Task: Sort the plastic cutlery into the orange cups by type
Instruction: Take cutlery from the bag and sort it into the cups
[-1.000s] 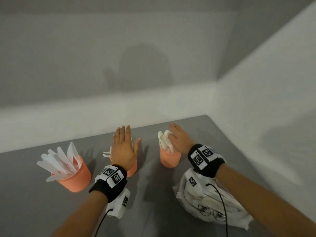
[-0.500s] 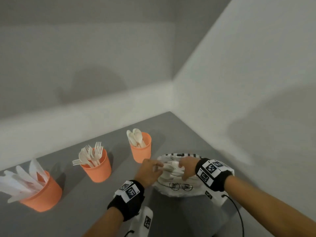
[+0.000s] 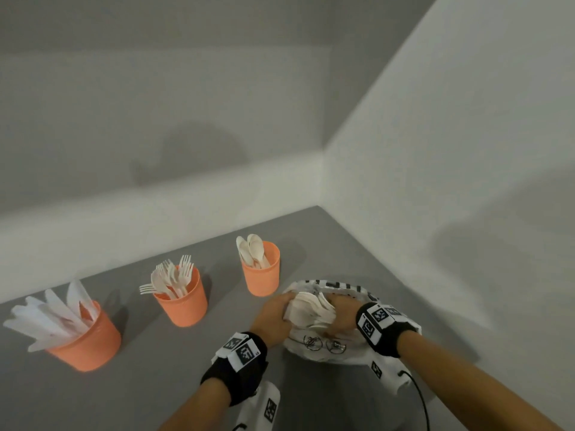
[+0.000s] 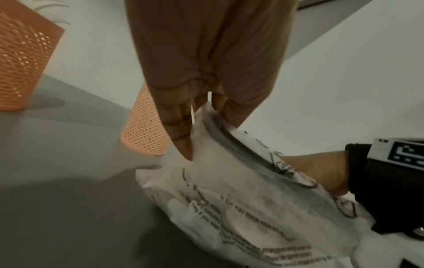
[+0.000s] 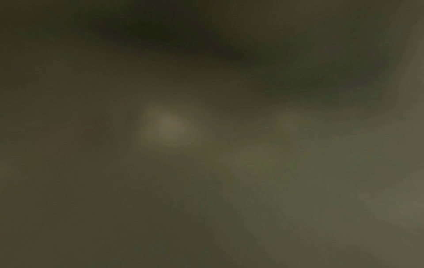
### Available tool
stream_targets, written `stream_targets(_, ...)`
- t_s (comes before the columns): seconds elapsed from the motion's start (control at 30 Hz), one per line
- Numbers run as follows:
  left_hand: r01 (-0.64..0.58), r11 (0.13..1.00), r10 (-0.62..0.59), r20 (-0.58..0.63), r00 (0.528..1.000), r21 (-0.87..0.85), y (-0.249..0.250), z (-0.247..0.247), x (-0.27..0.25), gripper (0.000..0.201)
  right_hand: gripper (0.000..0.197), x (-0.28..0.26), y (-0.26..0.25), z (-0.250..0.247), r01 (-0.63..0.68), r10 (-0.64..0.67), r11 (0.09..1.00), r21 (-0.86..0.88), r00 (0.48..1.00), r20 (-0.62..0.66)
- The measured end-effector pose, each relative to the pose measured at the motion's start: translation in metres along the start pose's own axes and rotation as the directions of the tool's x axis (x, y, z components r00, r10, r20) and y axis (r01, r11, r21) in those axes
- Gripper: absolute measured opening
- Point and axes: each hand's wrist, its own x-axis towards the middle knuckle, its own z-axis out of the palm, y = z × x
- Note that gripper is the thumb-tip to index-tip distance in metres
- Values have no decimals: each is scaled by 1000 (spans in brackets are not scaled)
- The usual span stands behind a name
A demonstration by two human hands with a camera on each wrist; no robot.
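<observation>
Low in the head view, right of centre, both hands meet over a white plastic bag (image 3: 326, 353) printed with black text, lying on the grey table (image 3: 140, 393). The left hand (image 3: 272, 315) has its fingers curled onto the bag's left edge; the left wrist view shows the fingers (image 4: 176, 116) held together and pinching the bag's rim. The right hand (image 3: 343, 314) sits in the bag's mouth, touching a bundle of white cutlery (image 3: 311, 309), but whether its fingers are clamped on the bundle cannot be told, and the right wrist view is dark and blurred. The bundle lies roughly flat, its long axis running from the left hand toward the right hand, across the frame.

Three orange cups stand in a row rising from lower left toward the centre. The left cup (image 3: 85, 346) holds knives (image 3: 49, 318) that fan out and lean toward the left edge of the frame. The middle cup (image 3: 183, 303) holds forks (image 3: 174, 275), tines up, with one leaning left. The right cup (image 3: 261, 275), just beside the bag, holds spoons (image 3: 250, 250), bowls up and tilted slightly left.
</observation>
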Motion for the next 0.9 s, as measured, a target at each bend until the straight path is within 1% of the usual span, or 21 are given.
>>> stream_targets(0.07,10,1000,-10,-10,1000,-3,-2,-1,1,60,65,-3,-4,-1,0,0,999,41,1000,16)
stream_targets(0.13,30,1000,-30,-9,999,-5,-4,-2,2,60,63,-2,-5,1,15,-16,995,97,1000,2)
stream_targets(0.2,53,998,-54,-10,999,-16,-6,-3,3,59,68,-5,-5,1,49,-48,992,116,999,-8)
stream_targets(0.27,69,997,-69,-6,998,-30,-6,-5,4,58,73,-5,-2,1,42,-39,991,126,999,-22)
stream_targets(0.37,79,995,-79,-3,997,-59,-5,-5,5,56,59,-3,3,1,18,-14,988,154,999,-31)
stream_targets(0.4,81,995,-81,-5,997,-66,-5,-5,5,55,60,-2,5,2,8,-4,988,154,1000,-27)
stream_targets(0.47,87,992,-89,-10,996,-94,-6,-3,7,53,71,-1,8,4,8,-6,990,141,1000,-13)
stream_targets(0.5,89,990,-91,-14,996,-108,-6,-2,7,53,72,-1,10,4,12,-10,989,145,1000,-9)
stream_targets(0.57,89,990,-92,-23,996,-111,-7,-2,9,52,61,0,11,4,13,-12,990,140,1000,-4)
stream_targets(0.6,89,990,-92,-25,995,-112,-7,-2,10,51,50,0,12,2,17,-15,988,153,1000,-14)
stream_targets(0.67,89,989,-92,-24,995,-119,-8,-2,11,50,16,0,13,-1,5,5,980,198,999,-52)
stream_targets(0.7,90,989,-93,-24,995,-122,-8,-2,12,49,13,-1,12,-2,10,4,979,203,998,-69)
stream_targets(0.77,92,988,-96,-22,995,-122,-9,-1,14,49,17,-1,12,-2,26,-12,974,226,998,-66)
stream_targets(0.8,95,988,-98,-21,995,-118,-9,-1,14,49,31,-1,12,0,47,-32,973,225,997,-70)
stream_targets(0.83,98,988,-102,-24,995,-116,-9,0,15,49,41,0,13,2,50,-37,974,222,997,-65)
stream_targets(0.9,103,986,-107,-31,994,-128,-9,1,15,48,47,2,15,7,45,-31,970,238,997,-64)
